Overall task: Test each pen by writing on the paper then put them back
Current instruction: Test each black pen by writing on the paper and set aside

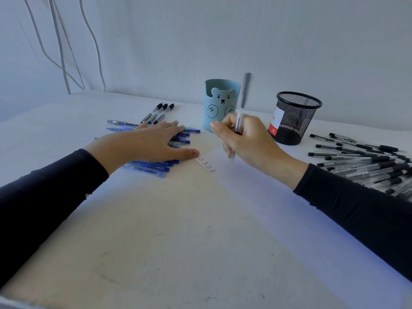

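A black pen [242,103] is being gripped in the curled fingers of the right hand [247,139], almost upright and blurred, its lower end just over the white paper [236,175], where "Test" is written four times. The blue pens [151,167] beside the paper are being pressed by the left hand [153,141] with flat, straight fingers. The two hands are apart. More black pens [367,161] are lying in a heap at the right, near a black mesh cup [294,121] and a blue bear-faced holder [217,103].

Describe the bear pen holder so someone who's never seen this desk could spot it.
On the white table, look toward the far edge, just behind the right hand. Two cups stand there: the bear pen holder is the pale blue left one with a cartoon face, not the black mesh cup.
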{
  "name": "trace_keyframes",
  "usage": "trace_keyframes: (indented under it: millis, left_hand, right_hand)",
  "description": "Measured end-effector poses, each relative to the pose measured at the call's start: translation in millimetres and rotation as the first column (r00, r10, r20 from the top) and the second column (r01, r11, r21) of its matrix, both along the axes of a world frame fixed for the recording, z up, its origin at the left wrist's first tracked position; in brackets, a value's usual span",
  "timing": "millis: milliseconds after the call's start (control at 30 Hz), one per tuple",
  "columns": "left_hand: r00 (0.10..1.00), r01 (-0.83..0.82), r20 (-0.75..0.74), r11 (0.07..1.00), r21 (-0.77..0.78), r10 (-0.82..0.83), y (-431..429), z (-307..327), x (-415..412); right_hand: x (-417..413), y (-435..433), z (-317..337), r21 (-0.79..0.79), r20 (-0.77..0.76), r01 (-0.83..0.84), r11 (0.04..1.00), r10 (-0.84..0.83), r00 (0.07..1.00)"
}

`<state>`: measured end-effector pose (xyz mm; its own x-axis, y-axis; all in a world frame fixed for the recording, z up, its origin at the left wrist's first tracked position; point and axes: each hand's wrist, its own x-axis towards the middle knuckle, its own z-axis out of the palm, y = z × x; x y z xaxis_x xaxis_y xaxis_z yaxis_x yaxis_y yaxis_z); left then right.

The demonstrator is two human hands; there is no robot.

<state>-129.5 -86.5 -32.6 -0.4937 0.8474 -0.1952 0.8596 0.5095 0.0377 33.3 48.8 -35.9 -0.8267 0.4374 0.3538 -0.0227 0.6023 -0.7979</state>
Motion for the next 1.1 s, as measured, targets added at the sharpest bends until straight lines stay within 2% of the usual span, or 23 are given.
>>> trace_keyframes:
  millis: [100,233,333,433,600,800,900,933,1000,1067,1100]
  left_hand:
    - [1.000,0.000,0.007,1.000,0.004,0.000,-1.4,2.0,1.5]
    - [1.000,0.003,0.000,1.000,0.007,-0.003,-2.8,2.6,3.9]
    - [1.000,-0.001,0.002,0.999,0.038,0.001,-3.2,0.5,1.6]
    - [1.000,0.006,0.007,0.999,0.042,-0.007,-3.2,-1.6,-1.4]
    - [1.000,-0.001,0.007,1.000,0.019,0.001,-4.3,-0.4,-0.5]
    - [1.000,-0.015,0.020,1.000,0.016,0.015,-4.0,1.7,2.7]
    - [1.000,0.003,0.027,1.000,0.020,-0.004,-4.6,-0.8,-3.1]
    - [1.000,0.007,0.030,1.000,0.027,-0.008,-4.6,-1.5,-3.1]
    - [0.999,0.015,0.033,0.999,0.037,-0.017,-4.2,-3.5,-3.7]
    - [0.999,0.018,0.031,0.998,0.053,-0.020,-3.8,-6.0,-6.8]
    - [0.999,0.027,0.018,0.996,0.080,-0.028,-3.4,-7.0,-9.3]
  right_hand:
    - [6.5,6.1,21.5,0.044,0.028,-0.004,0.999,0.003,1.000]
    - [20.5,18.9,27.0,0.330,0.007,0.015,0.944,-0.018,1.000]
    - [31.5,29.8,13.0,0.483,0.078,-0.037,0.875,-0.001,0.997]
    - [45.7,41.0,-5.6,0.648,0.118,-0.042,0.761,-0.046,0.992]
    - [57.9,43.3,-13.0,0.749,0.136,-0.020,0.662,-0.124,0.983]
    - [59.9,36.5,-15.6,0.750,0.244,-0.083,0.656,-0.158,0.957]
    - [61.9,30.8,-7.4,0.762,0.441,-0.196,0.617,-0.273,0.855]
    - [62.4,30.1,-4.6,0.729,0.525,-0.249,0.637,-0.289,0.800]
    - [68.4,32.9,7.2,0.604,0.639,-0.281,0.746,-0.243,0.730]
    - [78.5,46.1,27.1,0.468,0.610,-0.146,0.871,-0.199,0.767]
    - [84.4,60.2,36.6,0.434,0.563,-0.036,0.900,-0.240,0.791]
